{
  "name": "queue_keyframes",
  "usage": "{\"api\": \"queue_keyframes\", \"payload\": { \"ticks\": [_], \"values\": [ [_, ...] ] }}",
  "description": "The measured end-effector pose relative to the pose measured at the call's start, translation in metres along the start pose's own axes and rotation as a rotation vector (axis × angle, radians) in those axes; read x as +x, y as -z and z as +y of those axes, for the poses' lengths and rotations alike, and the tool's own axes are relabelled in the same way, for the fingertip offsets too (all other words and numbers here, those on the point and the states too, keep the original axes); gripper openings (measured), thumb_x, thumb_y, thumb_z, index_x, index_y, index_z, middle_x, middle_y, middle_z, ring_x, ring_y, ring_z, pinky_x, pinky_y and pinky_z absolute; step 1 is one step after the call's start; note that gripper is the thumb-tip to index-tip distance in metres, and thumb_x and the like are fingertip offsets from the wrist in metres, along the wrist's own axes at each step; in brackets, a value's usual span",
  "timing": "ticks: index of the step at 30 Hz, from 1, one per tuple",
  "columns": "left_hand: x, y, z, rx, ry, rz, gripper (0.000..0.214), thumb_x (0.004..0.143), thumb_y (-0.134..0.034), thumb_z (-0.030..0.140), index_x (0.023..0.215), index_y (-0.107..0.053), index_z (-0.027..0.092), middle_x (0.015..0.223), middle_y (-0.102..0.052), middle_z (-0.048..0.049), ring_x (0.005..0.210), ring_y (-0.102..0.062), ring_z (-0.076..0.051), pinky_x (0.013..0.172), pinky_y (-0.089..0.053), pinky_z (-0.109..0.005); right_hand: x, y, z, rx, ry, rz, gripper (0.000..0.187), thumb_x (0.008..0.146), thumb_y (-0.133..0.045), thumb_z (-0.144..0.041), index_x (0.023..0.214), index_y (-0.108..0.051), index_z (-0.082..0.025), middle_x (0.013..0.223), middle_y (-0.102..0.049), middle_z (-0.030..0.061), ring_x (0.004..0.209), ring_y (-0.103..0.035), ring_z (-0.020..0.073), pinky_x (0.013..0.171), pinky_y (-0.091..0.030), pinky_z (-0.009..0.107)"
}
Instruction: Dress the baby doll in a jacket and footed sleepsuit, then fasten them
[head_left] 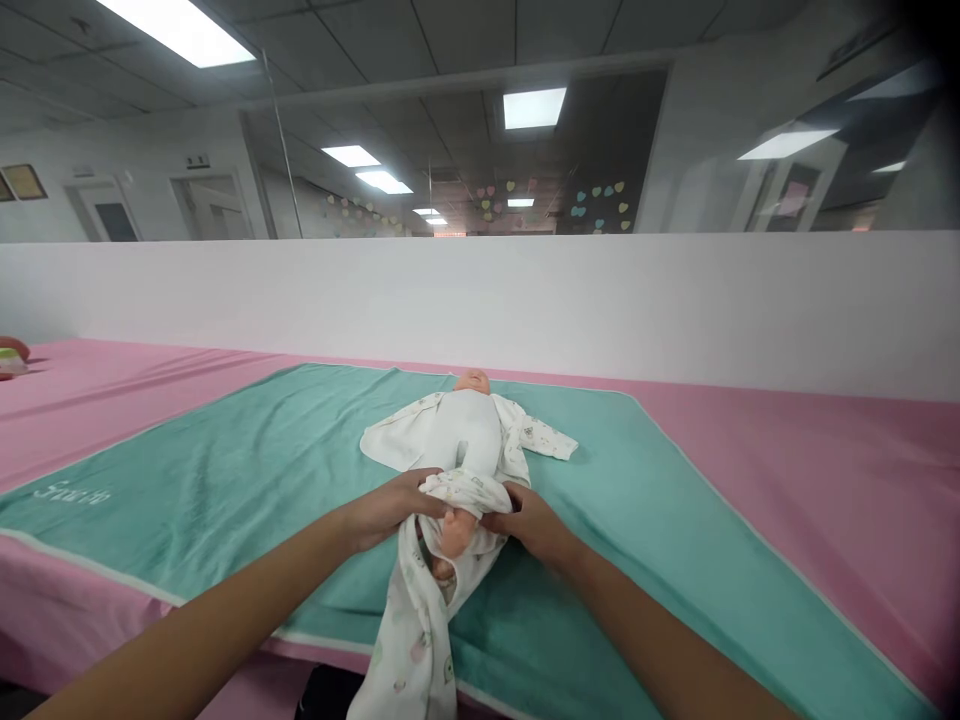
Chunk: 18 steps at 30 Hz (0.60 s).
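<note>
- Left hand [401, 505] and right hand [536, 522]: each grip pinched on bunched white printed pants [469, 487], at 9 and 3 o'clock of a bare foot [457, 532].
- Best: opening held wide, toes kept clear of folds.
- Baby doll [466, 422]: lies toward 12 o'clock on green blanket [247, 480].

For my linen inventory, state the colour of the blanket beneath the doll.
The blanket is teal green, pale-edged, shown best in the head view.
</note>
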<state>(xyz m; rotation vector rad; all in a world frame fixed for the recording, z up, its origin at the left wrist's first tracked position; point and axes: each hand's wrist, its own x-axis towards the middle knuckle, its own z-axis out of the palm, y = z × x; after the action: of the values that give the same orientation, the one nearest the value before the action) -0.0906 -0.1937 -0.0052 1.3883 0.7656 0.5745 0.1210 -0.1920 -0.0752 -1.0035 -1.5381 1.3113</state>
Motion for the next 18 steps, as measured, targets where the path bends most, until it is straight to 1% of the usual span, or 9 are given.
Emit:
{"api": "queue_keyframes", "payload": {
  "ticks": [2,5,7,9,11,13,16,18],
  "values": [
    [-0.007,0.004,-0.001,-0.036,0.021,-0.025,0.042,0.065,-0.065,0.02,0.106,-0.056,0.016,0.094,-0.062,-0.0052,0.086,-0.057,-0.02,0.072,-0.043,-0.027,0.002,0.002,0.004,-0.106,0.024,0.008,0.029,0.063,-0.068,-0.031,0.086,-0.057,-0.016,0.081,-0.059,0.0002,0.074,-0.052,0.0162,0.062,-0.04,0.026],
    [-0.011,0.008,-0.004,0.002,0.026,-0.018,0.043,0.066,-0.066,0.022,0.108,-0.056,0.017,0.092,-0.063,-0.0039,0.08,-0.057,-0.017,0.066,-0.042,-0.025,0.001,0.0,0.005,-0.265,0.071,0.085,0.022,0.062,-0.066,-0.027,0.077,-0.053,-0.017,0.073,-0.054,-0.0024,0.068,-0.047,0.0136,0.058,-0.036,0.024],
    [-0.01,0.011,-0.006,0.085,-0.004,0.017,0.04,0.066,-0.066,0.024,0.105,-0.057,0.017,0.094,-0.063,-0.0037,0.084,-0.057,-0.018,0.069,-0.042,-0.026,0.0,-0.002,0.004,-0.315,0.089,0.153,0.019,0.064,-0.062,-0.026,0.076,-0.052,-0.017,0.072,-0.053,-0.0025,0.067,-0.047,0.0135,0.058,-0.036,0.024],
    [-0.006,0.011,-0.008,0.204,-0.035,0.079,0.037,0.067,-0.066,0.028,0.102,-0.058,0.017,0.096,-0.062,-0.0037,0.09,-0.056,-0.02,0.074,-0.042,-0.027,0.0,-0.005,0.004,-0.3,0.08,0.203,0.016,0.066,-0.058,-0.025,0.079,-0.054,-0.017,0.074,-0.055,-0.0014,0.069,-0.048,0.0146,0.06,-0.037,0.025],
    [-0.004,0.01,-0.007,0.303,-0.036,0.126,0.036,0.068,-0.066,0.034,0.099,-0.058,0.017,0.096,-0.062,-0.0038,0.092,-0.055,-0.021,0.076,-0.042,-0.029,0.0,-0.008,0.004,-0.22,0.048,0.226,0.018,0.066,-0.056,-0.023,0.083,-0.056,-0.016,0.079,-0.057,0.0002,0.074,-0.05,0.0164,0.065,-0.039,0.027],
    [-0.004,0.006,-0.005,0.293,-0.025,0.112,0.038,0.068,-0.066,0.037,0.1,-0.058,0.017,0.098,-0.062,-0.0046,0.093,-0.056,-0.022,0.076,-0.042,-0.03,0.0,-0.009,0.003,-0.08,0.016,0.205,0.024,0.065,-0.056,-0.021,0.089,-0.057,-0.016,0.083,-0.059,0.0015,0.078,-0.052,0.0181,0.069,-0.041,0.029],
    [-0.009,-0.002,0.002,0.092,-0.018,0.03,0.042,0.07,-0.066,0.033,0.107,-0.055,0.017,0.105,-0.061,-0.0072,0.097,-0.056,-0.023,0.079,-0.044,-0.031,-0.001,-0.011,-0.001,0.195,-0.013,0.098,0.035,0.065,-0.055,-0.019,0.1,-0.058,-0.018,0.091,-0.062,0.0029,0.084,-0.055,0.0205,0.075,-0.043,0.032],
    [-0.012,-0.007,0.007,-0.055,-0.017,0.011,0.043,0.072,-0.065,0.032,0.11,-0.054,0.017,0.107,-0.061,-0.0088,0.093,-0.058,-0.023,0.077,-0.045,-0.031,-0.003,-0.01,-0.004,0.344,-0.046,0.04,0.04,0.066,-0.056,-0.02,0.106,-0.057,-0.02,0.095,-0.063,0.0034,0.086,-0.057,0.0215,0.075,-0.044,0.032]
  ]
}}
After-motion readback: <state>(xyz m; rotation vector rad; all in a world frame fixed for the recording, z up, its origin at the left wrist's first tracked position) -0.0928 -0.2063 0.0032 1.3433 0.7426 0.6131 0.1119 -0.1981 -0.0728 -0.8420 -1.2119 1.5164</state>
